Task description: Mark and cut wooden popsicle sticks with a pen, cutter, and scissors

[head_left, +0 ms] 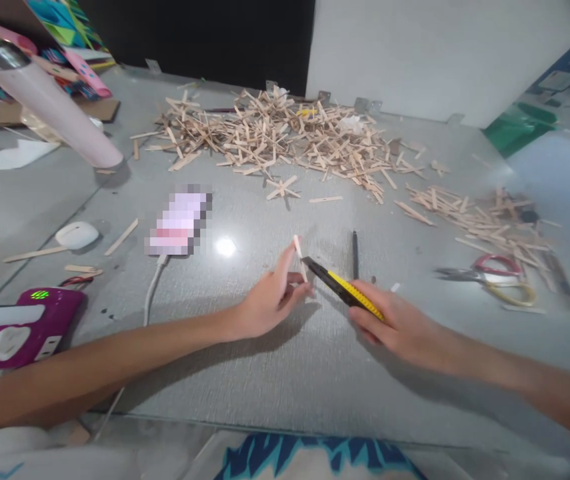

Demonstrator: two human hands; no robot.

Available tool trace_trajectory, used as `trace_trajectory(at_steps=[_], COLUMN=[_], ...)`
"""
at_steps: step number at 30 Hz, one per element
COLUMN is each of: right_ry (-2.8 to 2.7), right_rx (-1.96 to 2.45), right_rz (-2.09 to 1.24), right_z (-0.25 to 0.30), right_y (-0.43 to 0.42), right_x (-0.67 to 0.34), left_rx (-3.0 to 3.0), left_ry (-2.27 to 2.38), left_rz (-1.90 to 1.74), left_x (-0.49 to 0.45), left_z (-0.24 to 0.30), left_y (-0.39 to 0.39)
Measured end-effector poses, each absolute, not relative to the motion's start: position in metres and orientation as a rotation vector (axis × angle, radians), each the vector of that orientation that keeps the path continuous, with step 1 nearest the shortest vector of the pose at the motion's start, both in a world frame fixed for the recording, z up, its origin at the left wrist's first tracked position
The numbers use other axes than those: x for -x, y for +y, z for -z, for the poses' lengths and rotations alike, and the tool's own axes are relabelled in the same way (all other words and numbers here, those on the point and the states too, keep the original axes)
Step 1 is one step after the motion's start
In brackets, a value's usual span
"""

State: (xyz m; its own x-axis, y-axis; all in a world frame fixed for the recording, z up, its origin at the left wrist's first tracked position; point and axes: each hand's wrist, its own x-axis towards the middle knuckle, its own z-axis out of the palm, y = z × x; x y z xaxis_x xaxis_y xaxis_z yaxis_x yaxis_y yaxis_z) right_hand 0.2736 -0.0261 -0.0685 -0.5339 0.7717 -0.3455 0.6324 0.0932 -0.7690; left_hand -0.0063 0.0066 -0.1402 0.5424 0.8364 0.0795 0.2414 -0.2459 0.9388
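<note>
Near the middle of the table, my left hand [269, 293] pinches a thin wooden stick [298, 248] that stands roughly upright between its fingers. My right hand [389, 317] is wrapped round a yellow and black box cutter [345, 288], whose tip points up and to the left. That tip meets or nearly meets the stick's side; exact contact I cannot tell. Just beyond my right hand lies a dark pen-like rod [355, 253]. Farther off are a small star of crossed sticks [283, 189] and one loose stick [325, 199].
A large heap of wooden sticks [265, 133] spreads along the back, with a smaller pile [475, 213] at right beside scissors [499, 275]. On the left are a pink bottle [59, 110], a blurred-out phone [179, 223] on a cable, a white earbud case [77, 235] and a purple device [59, 313].
</note>
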Motion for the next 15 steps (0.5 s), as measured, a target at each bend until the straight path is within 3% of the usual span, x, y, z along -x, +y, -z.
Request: trace_trajectory(at_steps=[5,15], right_ry=[-2.08,-2.339], right_rx=[1.446,1.395], right_rz=[-1.583,-1.339], right_z=[0.068,0.056], right_y=[-0.029,-0.012], right_x=[-0.261,-0.258], left_rx=[-1.761,-1.83], left_ry=[0.913,0.849], left_rz=[-0.795,-0.712], left_x=[0.002,0.006], left_z=[0.147,0.158], left_y=[0.006,0.013])
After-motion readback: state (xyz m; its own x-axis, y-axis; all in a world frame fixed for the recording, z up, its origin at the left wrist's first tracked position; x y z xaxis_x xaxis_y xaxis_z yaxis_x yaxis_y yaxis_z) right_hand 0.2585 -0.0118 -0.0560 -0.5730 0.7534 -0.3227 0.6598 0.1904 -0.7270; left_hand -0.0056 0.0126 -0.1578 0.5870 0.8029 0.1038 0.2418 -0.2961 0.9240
